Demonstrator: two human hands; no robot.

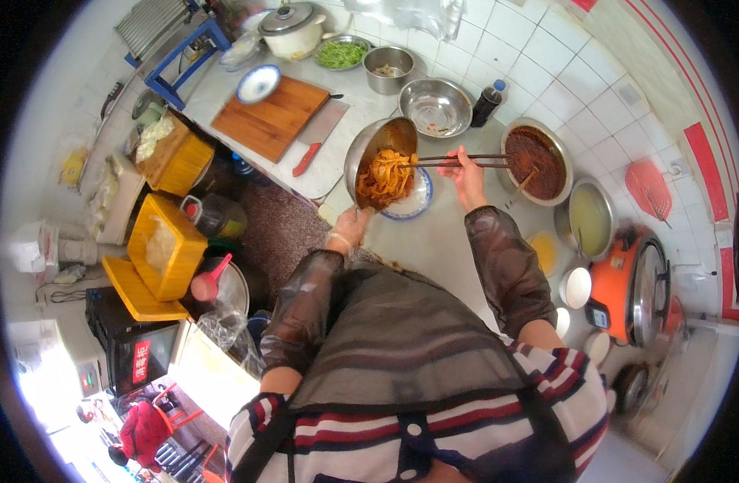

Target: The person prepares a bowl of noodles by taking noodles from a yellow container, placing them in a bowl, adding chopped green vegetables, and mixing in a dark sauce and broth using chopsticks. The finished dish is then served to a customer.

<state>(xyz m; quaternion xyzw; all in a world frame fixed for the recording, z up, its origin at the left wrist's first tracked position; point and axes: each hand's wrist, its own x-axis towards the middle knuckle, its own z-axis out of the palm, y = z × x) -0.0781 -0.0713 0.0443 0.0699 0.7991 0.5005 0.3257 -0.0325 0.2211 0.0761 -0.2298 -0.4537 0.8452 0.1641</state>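
My left hand (349, 229) grips the near edge of a steel mixing bowl (357, 142), which is tilted over a blue-rimmed white plate (419, 196). Sauced wide noodles (391, 175) lie at the bowl's lower lip, partly above the plate. My right hand (464, 180) holds a pair of long dark chopsticks (475, 161), their left ends at the noodles. Right of that hand, a steel basin of dark red chili sauce (531, 162) has a spoon in it. An emptied-looking steel basin (436, 108) with a few scraps stands behind the plate.
A wooden cutting board (271, 118) and a red-handled cleaver (307, 159) lie at left. A dark bottle (488, 104) stands by the tiled wall. Right are a basin of pale liquid (591, 218) and an orange cooker (620, 284). Yellow bins (164, 247) stand lower left; a person in red sits beyond.
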